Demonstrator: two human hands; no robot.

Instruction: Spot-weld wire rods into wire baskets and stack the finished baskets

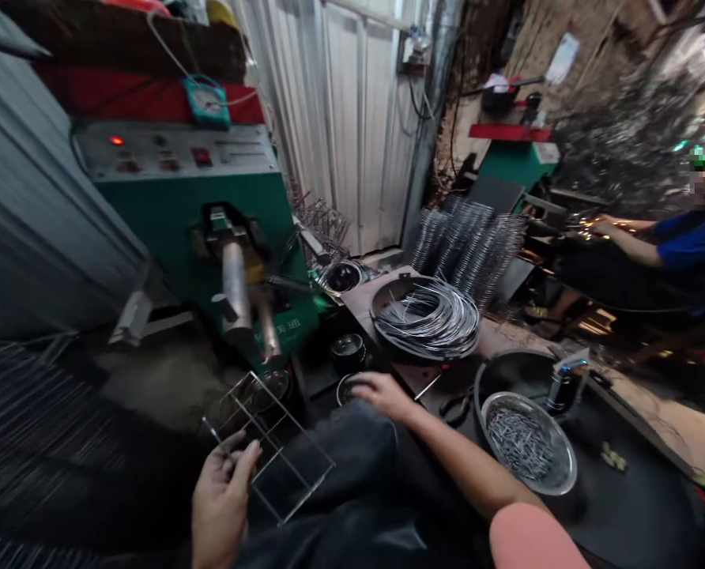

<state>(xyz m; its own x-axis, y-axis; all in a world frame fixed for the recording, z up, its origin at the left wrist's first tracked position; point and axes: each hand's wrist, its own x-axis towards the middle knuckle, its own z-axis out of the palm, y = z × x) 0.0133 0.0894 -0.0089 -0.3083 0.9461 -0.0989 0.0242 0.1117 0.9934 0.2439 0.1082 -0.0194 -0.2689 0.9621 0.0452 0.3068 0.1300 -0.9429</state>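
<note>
My left hand (225, 490) pinches a small rectangular frame of thin metal wire (293, 420) with crossbars, held tilted above my dark-clad lap. A short thin rod also shows at those fingers. My right hand (385, 397) reaches over a small round dish (343, 389), its fingers bent together at the rim; whatever they pinch is too small and dark to make out. Just behind that dish stands a dark round cup (348, 349). In front of me on the left is a green machine (145, 213) with a metal cylinder arm (234, 276) and a lit red lamp.
A coil of wire (441, 320) fills a round pan. Right of it, a metal bowl (522, 442) of short metal pieces sits in a large black tray (642, 506), near pliers (456, 407). Stacked wire parts (468, 245) stand behind. Sparks fly by a co-worker in blue (699, 245).
</note>
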